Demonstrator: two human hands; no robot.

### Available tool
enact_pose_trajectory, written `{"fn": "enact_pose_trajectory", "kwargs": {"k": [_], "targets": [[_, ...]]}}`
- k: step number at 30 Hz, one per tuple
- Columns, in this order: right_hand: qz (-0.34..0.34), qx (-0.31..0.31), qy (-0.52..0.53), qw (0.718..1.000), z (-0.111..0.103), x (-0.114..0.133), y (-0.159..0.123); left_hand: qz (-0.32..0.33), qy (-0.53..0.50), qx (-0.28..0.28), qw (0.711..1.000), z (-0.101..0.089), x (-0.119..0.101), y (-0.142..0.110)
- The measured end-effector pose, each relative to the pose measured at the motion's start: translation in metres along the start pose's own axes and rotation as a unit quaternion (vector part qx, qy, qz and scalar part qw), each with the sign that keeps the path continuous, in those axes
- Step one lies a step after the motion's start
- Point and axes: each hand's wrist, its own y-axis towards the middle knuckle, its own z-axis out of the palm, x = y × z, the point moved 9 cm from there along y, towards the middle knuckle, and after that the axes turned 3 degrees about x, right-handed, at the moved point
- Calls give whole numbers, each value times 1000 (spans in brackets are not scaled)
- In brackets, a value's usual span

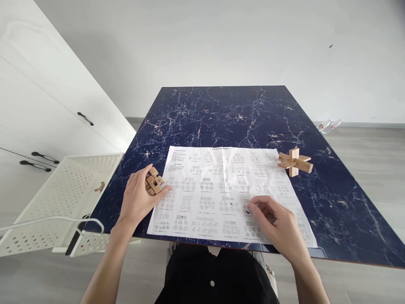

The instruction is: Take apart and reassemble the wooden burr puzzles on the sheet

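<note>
My left hand [136, 195] curves around a small cluster of wooden burr puzzle pieces [154, 182] on the table, left of a printed sheet. Its fingers lie along the far side of the pieces, and the thumb reaches over the sheet's left edge. Rows of small puzzle diagrams cover the creased white sheet [215, 169]. Over its lower right part is my right hand [278, 226], fingers curled and thumb close to the index finger. Whatever may be between those fingertips is hidden. A cross-shaped wooden burr puzzle [294, 162] stands by the sheet's upper right corner.
The table [215, 114] has a dark blue marbled top. At its left, a white perforated bin [63, 185] contains a small wooden piece [100, 187], and a white cable [57, 218] passes in front. White cabinets [63, 105] with black handles stand farther left.
</note>
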Motion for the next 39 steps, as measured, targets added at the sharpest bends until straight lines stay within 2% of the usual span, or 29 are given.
{"fn": "enact_pose_trajectory", "kwargs": {"k": [9,17,21,26,29,31,35,39], "targets": [[6,10,10,1000,1,-3,0,-18,-11,-2,1000,-4,2,-2],[3,14,5,1000,1,-7,1,-1,-21,-36,999,-10,-10,-2],[8,11,5,1000,1,-6,1,26,-55,-34,998,-6,-40,-3],[11,5,9,1000,1,-2,1,119,-146,58,980,23,-113,-15],[6,9,3,1000,1,-3,2,157,-169,80,970,37,-143,-21],[5,16,-2,1000,2,-5,3,168,-173,95,966,46,-151,-24],[1,24,-19,1000,4,-4,3,173,-166,121,963,57,-155,-26],[-39,33,-53,997,9,13,2,168,-174,136,961,60,-153,-28]]}}
